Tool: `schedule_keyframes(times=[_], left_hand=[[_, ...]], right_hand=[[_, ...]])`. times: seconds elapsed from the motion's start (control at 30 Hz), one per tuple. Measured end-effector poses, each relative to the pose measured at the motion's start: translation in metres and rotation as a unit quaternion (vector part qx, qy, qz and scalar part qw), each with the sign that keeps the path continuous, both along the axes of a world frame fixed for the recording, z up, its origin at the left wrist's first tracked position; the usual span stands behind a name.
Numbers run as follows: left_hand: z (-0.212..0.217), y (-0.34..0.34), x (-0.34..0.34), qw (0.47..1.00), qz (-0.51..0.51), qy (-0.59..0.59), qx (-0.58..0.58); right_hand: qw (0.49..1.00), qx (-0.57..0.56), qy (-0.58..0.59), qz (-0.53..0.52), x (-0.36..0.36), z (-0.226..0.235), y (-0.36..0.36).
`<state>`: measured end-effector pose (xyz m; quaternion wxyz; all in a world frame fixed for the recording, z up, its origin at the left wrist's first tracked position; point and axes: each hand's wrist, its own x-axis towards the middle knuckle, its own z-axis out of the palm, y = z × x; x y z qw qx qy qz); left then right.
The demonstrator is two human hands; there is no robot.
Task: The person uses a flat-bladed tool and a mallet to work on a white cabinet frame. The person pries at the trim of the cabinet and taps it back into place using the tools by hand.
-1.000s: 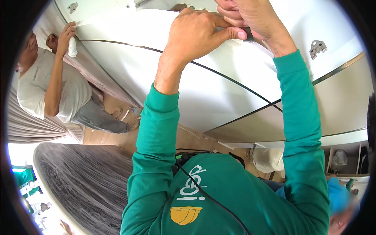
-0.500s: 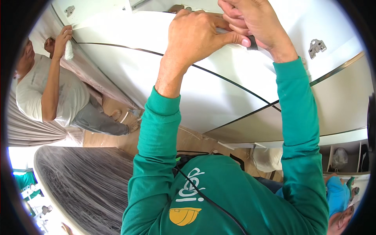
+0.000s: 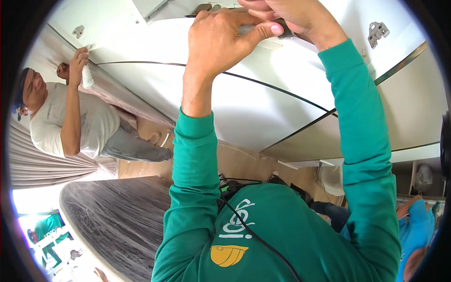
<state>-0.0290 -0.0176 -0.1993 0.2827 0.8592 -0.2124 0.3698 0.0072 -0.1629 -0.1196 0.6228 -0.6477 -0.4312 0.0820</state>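
Both of my hands are raised together at the top edge of a white panel (image 3: 263, 110). My left hand (image 3: 213, 44) is closed, its thumb stretched to the right against a small dark grey flat piece (image 3: 285, 32). Close beside it my right hand (image 3: 307, 21) has its fingers curled, and the upper part is cut off by the picture's edge. The grey piece sits between the left thumb and the right palm; its kind does not show. Just beyond my left knuckles lies a brown and dark object (image 3: 203, 8), partly hidden.
Metal hinge plates (image 3: 377, 34) are fixed on the white cabinet surface. At left a person (image 3: 77, 113) in a light shirt holds a white bundle (image 3: 87, 76). A dark streaked tabletop (image 3: 117, 216) stands below them. Another person in blue (image 3: 418, 230) is at lower right.
The view has shifted, and my hands appear slightly higher and further left. They keep nearly the same grip around the grey piece. The person at left shows more fully.
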Motion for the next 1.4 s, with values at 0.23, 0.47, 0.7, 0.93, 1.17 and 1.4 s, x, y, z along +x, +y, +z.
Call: schedule_keyframes(times=[0.23,0.47,0.7,0.93,1.17,1.4], left_hand=[[0.002,-0.003,0.000,0.998,0.034,0.045,0.020],[0.004,-0.002,0.001,0.998,0.028,0.061,0.003],[0.001,-0.005,0.005,0.999,0.048,0.012,0.005],[0.006,-0.012,-0.002,0.998,0.050,0.024,0.012],[0.002,0.003,0.003,0.998,-0.062,0.020,-0.001],[0.011,-0.018,-0.040,0.988,-0.031,-0.120,0.089]], right_hand=[[1.000,-0.005,0.017,0.009,0.002,0.002,-0.002],[0.999,-0.043,0.007,-0.021,-0.009,0.012,-0.005],[0.996,-0.044,-0.014,-0.072,-0.012,0.005,-0.007],[0.998,-0.004,-0.031,-0.056,-0.005,-0.004,-0.014],[0.985,0.091,-0.074,-0.125,-0.021,0.019,-0.040],[0.925,0.210,-0.135,-0.287,-0.113,0.026,-0.110]])
